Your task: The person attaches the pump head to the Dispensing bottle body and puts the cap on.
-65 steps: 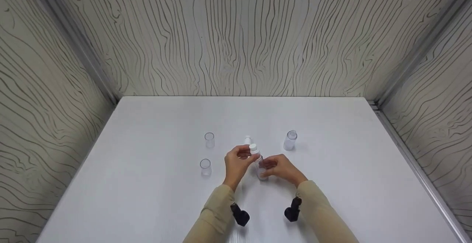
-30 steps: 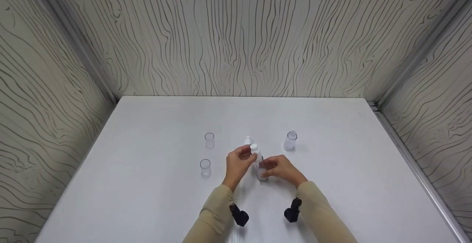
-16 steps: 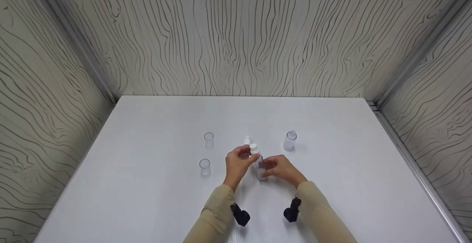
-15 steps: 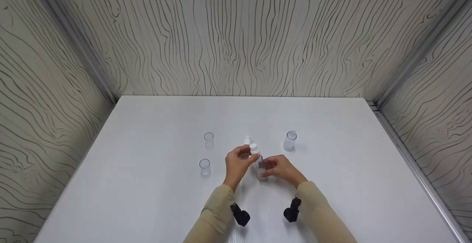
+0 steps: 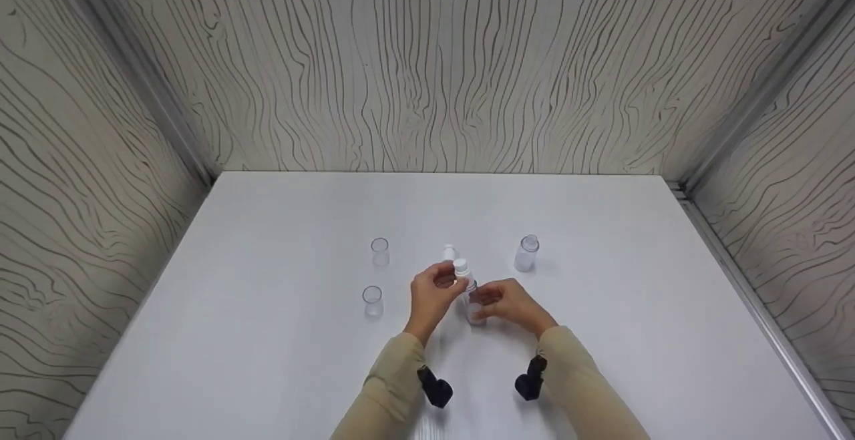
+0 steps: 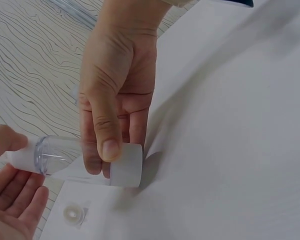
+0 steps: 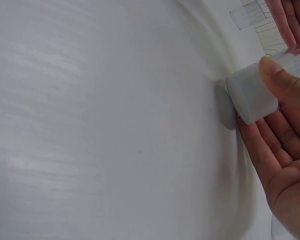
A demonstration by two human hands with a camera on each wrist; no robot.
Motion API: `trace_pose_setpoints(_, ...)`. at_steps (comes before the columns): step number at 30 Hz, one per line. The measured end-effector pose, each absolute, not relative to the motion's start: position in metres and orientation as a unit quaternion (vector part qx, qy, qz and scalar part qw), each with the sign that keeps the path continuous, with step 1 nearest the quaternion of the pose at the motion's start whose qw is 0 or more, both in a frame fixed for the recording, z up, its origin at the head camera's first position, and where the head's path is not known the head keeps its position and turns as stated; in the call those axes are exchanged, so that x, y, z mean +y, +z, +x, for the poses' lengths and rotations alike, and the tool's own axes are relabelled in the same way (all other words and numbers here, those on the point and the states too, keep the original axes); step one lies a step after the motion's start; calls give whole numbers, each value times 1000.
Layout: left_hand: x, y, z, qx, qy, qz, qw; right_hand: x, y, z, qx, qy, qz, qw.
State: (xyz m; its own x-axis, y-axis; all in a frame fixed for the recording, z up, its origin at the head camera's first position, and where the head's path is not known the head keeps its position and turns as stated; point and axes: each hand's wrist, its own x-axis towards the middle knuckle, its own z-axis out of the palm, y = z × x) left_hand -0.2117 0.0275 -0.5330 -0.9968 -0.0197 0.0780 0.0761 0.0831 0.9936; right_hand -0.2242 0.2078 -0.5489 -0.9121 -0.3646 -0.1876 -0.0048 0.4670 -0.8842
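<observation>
Near the table's middle stands a clear cosmetic bottle [image 5: 475, 310] with a white top [image 5: 461, 268]. In the left wrist view its white base [image 6: 126, 166] shows too. My left hand [image 5: 429, 296] pinches the white top between thumb and fingers. Lower down, my right hand [image 5: 513, 304] holds the bottle near its base, thumb on one side and fingers on the other. In the right wrist view the right hand's thumb presses the white base [image 7: 252, 94]. Just behind the left hand is a small white piece [image 5: 449, 252], partly hidden.
Two small clear cups or caps [image 5: 380, 253] [image 5: 373, 303] stand to the left. A second clear bottle [image 5: 526, 256] stands at the back right. The white table [image 5: 280, 226] meets wood-patterned walls [image 5: 427, 66] at the back and sides. Small black cameras [image 5: 435, 387] sit at both wrists.
My left thumb and fingers shift slightly back and forth around the white top. The right hand and the bottle stay in place, and the other pieces have not moved.
</observation>
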Motion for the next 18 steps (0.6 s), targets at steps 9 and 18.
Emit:
trace_pose_setpoints(9, 26, -532, -210, -727, -685, -46, 22, 208, -550, -225, 835, -505, -121, 182)
trace_pose_setpoints(18, 27, -534, -213, -744, -667, -28, 21, 209, -550, -224, 839, -499, -126, 178)
